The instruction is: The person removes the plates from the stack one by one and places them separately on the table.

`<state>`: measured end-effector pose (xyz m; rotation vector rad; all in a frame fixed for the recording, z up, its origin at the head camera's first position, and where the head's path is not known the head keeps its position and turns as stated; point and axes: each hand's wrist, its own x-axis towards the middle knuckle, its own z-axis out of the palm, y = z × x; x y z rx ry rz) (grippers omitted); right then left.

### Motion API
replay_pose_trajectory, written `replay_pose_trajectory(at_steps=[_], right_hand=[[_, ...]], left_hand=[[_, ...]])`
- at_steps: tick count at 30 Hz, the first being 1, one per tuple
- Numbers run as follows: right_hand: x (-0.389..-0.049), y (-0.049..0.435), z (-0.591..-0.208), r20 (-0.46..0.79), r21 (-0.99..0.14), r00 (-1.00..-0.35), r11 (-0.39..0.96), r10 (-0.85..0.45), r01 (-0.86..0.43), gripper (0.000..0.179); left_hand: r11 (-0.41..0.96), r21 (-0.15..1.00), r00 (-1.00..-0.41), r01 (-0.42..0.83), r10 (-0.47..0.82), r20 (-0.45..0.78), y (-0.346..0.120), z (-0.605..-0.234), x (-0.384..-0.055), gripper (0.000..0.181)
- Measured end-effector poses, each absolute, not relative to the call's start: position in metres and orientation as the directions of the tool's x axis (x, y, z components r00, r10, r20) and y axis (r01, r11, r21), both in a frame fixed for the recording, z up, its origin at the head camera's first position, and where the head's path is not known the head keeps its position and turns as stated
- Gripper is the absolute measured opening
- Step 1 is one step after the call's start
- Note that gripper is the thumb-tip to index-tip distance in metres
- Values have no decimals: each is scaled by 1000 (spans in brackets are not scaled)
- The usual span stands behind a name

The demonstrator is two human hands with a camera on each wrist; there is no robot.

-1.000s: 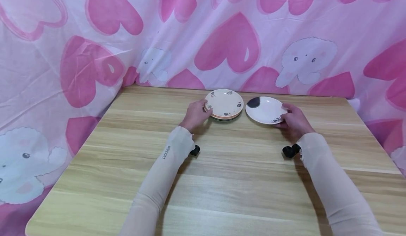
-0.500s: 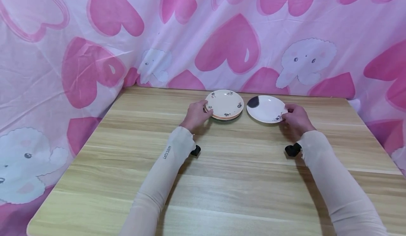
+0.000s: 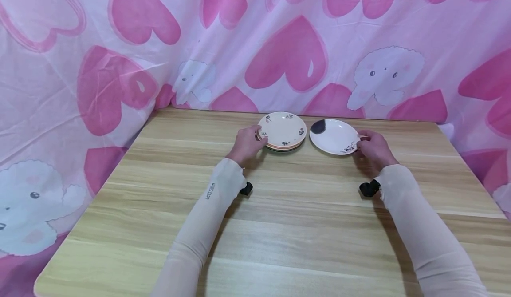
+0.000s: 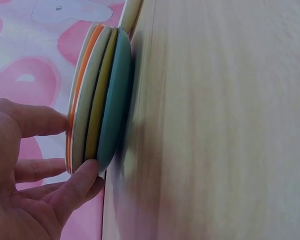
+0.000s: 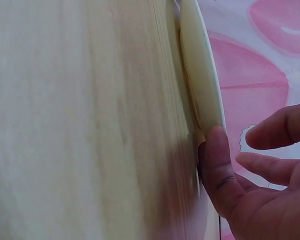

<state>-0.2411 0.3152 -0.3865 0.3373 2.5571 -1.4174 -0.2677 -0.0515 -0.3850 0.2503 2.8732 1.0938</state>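
Note:
In the head view, a stack of plates (image 3: 282,130), topped by a cream plate with small dark prints, sits near the table's back edge. My left hand (image 3: 246,145) holds the stack's left rim. The left wrist view shows orange, pale, yellow and teal edges, with the thumb (image 4: 80,182) low on the rim and a fingertip against the top plate. Right beside the stack lies a white plate (image 3: 335,138) with a dark patch and a small dark print. My right hand (image 3: 376,148) is at its right rim, the thumb (image 5: 220,155) touching it and the other fingers spread apart from it.
The wooden table (image 3: 287,239) stretches toward me in front of the plates. A pink curtain (image 3: 223,53) with hearts and white animal heads hangs behind and at the left. Black wrist-camera mounts (image 3: 369,188) stick out below both sleeves.
The white plate has flattened out and its near rim has come up slightly in view. My right hand has shifted a little right and its fingers have loosened. The left hand stays put.

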Motion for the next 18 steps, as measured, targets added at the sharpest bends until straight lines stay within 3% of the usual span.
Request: replay_pose_trajectory(at_steps=[10,18], right_hand=[[-239,318,-384,-251,-842,-965,474,79,258,68],[-239,320,-375,-233,-742,-966,621,113,252,68]], left_hand=[[741,659,-985,129,175,-3,-53,-385,-268,55],[734,667,-986,129,169,5,-53,-386,-270,52]])
